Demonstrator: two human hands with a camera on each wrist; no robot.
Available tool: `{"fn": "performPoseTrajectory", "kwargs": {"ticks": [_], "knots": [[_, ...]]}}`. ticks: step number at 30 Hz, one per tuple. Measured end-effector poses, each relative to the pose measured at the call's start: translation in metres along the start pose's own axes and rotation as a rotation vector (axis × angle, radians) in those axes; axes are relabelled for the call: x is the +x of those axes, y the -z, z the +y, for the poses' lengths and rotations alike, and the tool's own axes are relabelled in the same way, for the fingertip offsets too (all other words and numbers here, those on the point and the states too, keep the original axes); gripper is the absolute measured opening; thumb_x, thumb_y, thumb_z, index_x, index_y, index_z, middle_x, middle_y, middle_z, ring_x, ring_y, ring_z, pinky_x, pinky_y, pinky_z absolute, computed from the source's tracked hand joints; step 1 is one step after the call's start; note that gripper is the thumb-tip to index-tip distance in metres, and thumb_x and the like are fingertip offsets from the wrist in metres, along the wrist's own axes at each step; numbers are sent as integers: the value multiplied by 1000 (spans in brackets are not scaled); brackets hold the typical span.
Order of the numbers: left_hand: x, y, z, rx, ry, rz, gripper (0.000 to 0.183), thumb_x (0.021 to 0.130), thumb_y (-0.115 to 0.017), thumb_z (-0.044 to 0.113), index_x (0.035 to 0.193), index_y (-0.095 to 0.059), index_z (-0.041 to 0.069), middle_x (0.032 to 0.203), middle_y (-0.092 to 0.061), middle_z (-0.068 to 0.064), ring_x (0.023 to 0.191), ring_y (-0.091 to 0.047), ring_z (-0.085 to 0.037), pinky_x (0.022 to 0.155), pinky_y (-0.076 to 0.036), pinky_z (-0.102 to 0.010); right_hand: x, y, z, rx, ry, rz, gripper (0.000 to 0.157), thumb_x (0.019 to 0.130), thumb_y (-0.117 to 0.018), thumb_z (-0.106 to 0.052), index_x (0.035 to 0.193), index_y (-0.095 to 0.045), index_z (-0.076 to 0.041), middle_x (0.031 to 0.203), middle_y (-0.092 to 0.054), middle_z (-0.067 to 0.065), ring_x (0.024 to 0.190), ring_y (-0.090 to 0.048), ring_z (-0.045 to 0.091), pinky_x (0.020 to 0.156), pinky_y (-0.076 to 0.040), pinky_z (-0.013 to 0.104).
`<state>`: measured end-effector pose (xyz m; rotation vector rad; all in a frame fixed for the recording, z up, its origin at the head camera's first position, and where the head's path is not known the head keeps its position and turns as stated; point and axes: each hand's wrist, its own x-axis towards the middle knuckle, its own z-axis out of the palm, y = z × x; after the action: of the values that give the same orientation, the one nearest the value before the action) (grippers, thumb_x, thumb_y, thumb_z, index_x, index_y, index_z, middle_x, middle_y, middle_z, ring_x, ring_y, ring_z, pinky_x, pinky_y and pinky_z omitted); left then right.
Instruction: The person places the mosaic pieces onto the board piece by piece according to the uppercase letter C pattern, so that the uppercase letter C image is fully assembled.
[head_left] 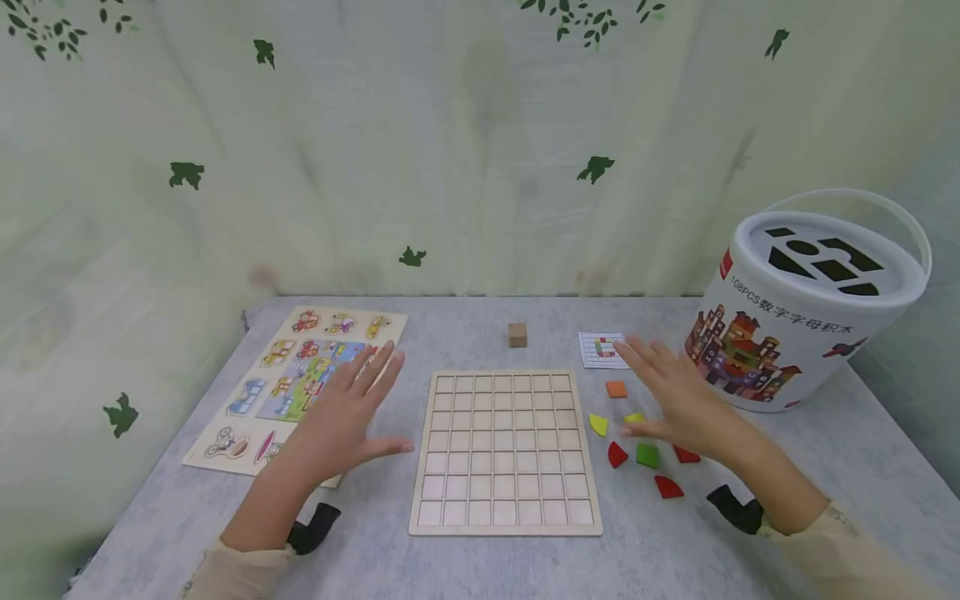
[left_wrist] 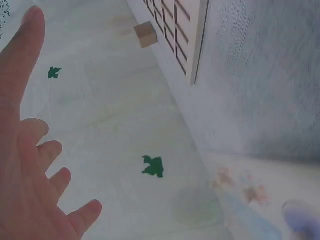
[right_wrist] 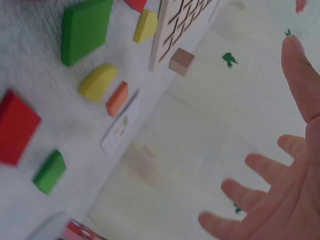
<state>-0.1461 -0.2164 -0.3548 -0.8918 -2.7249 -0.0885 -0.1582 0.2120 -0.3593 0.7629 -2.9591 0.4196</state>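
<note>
Both hands hover over the table with fingers straight and spread, holding nothing. My left hand (head_left: 341,417) is above the right side of a wooden picture puzzle board (head_left: 247,437), left of a wooden grid board (head_left: 504,529). Over the loose pieces on the right is my right hand (head_left: 678,400). Around it lie an orange square (head_left: 617,389), a yellow quarter-round piece (head_left: 597,425), a green square (head_left: 647,455) and several red pieces (head_left: 668,487). A second yellow piece (right_wrist: 98,82) and a smaller green piece (right_wrist: 49,171) show in the right wrist view. Fingertips overlap a pattern card (head_left: 597,351).
A white lidded bucket (head_left: 787,333) with shape holes and a handle stands at the back right. Behind the grid board sits a small wooden cube (head_left: 517,335). A pale curtain (head_left: 480,167) with green leaf prints hangs along the table's back edge.
</note>
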Motion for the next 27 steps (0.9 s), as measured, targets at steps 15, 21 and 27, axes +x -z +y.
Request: {"fn": "performPoseTrajectory", "kwargs": {"ticks": [15,21,27], "knots": [[-5,-67,26,-576,266,-146,88,81,-65,39,145,-12,10,148,-16,-11,132,-16,-29,102,-20,-46,11,-54,16,566,-49,-176,55,83,-64,-11,134,-44,-12,126,-48,13,105,-50,28,81,-45,39],[-9,-78,27,-651,307,-216,79,83,-65,25,142,-19,1,145,-22,-17,132,-18,-31,103,-19,-45,14,-65,22,582,13,-191,38,85,-61,-6,123,-55,-7,108,-58,3,87,-50,18,73,-45,28],[-12,-80,28,-665,303,-212,73,85,-63,21,141,-22,-2,144,-21,-19,131,-17,-34,102,-19,-48,18,-70,24,556,69,-180,34,84,-61,-1,117,-60,-7,115,-58,6,101,-52,21,82,-45,34]]}}
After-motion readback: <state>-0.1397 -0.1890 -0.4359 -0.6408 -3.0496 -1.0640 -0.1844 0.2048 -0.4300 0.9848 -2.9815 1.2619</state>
